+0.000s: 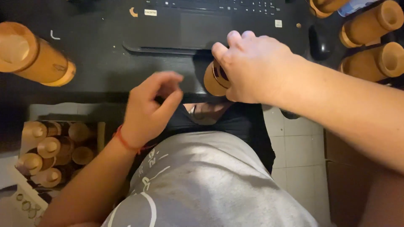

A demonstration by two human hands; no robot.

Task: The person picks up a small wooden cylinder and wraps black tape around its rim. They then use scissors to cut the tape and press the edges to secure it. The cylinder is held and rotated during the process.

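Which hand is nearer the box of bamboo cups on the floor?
Left. The left hand hovers just above and right of the box of bamboo cups; the right hand grips a bamboo cup at the desk edge, farther right.

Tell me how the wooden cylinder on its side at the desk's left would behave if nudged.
The cylinder is round and lies on its side, so it would probably roll. It looks rigid, like wood or bamboo. Its flared collar may curve its path. It lies near the desk edge, so it might drop off.

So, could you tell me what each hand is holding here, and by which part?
The right hand grips a bamboo tube around its upper end, on the black desk. The left hand holds nothing visible, fingers loosely curled.
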